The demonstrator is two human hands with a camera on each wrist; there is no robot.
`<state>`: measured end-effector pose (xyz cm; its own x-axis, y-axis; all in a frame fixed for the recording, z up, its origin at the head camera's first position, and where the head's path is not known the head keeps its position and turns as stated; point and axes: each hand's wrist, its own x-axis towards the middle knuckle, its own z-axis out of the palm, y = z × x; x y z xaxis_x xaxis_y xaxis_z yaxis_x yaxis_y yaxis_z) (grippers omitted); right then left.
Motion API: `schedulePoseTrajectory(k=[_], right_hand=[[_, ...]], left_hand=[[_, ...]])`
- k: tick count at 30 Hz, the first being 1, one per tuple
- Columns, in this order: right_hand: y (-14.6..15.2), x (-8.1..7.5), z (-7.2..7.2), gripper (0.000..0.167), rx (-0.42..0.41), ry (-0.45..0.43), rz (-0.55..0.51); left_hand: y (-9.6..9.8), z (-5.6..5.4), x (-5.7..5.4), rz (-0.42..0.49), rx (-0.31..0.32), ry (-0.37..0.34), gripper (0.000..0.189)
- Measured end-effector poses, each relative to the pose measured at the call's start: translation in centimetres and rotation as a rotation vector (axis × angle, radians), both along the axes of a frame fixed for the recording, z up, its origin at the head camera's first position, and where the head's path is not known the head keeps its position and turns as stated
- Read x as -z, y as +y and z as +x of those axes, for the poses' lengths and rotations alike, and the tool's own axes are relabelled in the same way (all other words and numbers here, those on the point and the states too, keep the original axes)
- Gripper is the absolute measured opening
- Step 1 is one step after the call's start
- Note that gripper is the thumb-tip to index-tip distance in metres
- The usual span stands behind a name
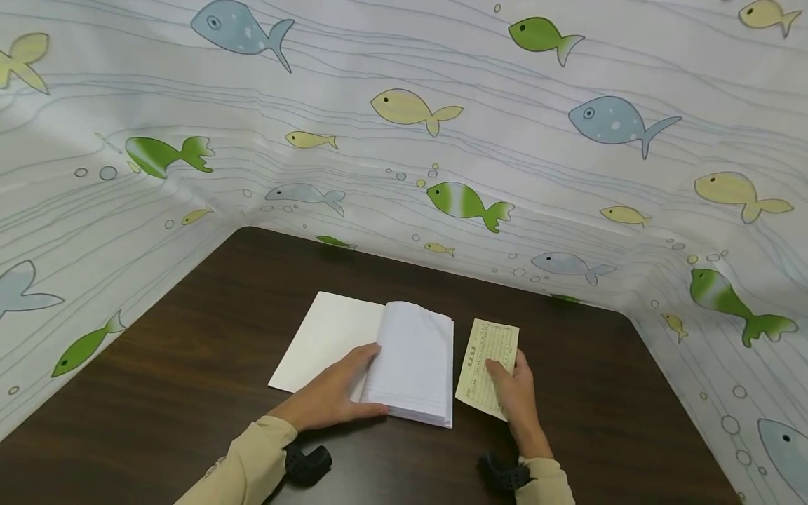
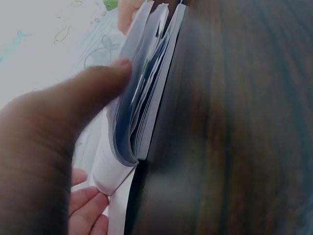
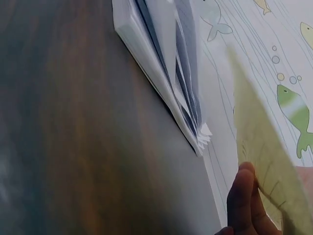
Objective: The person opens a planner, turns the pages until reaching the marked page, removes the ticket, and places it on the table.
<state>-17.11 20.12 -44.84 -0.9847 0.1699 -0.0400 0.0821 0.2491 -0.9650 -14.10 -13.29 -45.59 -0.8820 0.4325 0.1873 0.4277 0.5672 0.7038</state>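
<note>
An open notebook (image 1: 409,358) with ruled white pages lies on the dark table, its thick page block on the right and a blank white side on the left. My left hand (image 1: 331,394) holds the page block at its lower left, thumb at the bottom edge and fingers by the fold. In the left wrist view, the thumb (image 2: 105,85) touches the bowed pages (image 2: 129,122). To the right of the notebook, my right hand (image 1: 516,393) pinches a pale yellow printed paper slip (image 1: 482,365), thumb on top. The slip stands tilted in the right wrist view, fingers (image 3: 244,196) behind it.
Dark wooden tabletop (image 1: 189,337) surrounds the notebook. A white fabric wall (image 1: 353,161) with printed fish encloses the table at the back and both sides. Black bands (image 1: 308,464) sit on both wrists.
</note>
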Motion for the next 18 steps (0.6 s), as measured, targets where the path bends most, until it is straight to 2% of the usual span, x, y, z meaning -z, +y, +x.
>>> schedulePoseTrajectory(k=[4, 12, 18], right_hand=[[-0.32, 0.13, -0.2, 0.058, 0.014, 0.025, 0.01], [-0.9, -0.1, -0.24, 0.07, -0.019, 0.04, -0.005], [-0.37, 0.26, -0.19, 0.082, 0.0, 0.061, 0.092]], left_hand=[[0.09, -0.06, -0.08, -0.014, 0.002, -0.002, 0.103], [0.18, -0.14, -0.33, -0.026, 0.004, 0.01, 0.105], [0.38, -0.28, -0.14, -0.024, 0.015, 0.01, 0.105]])
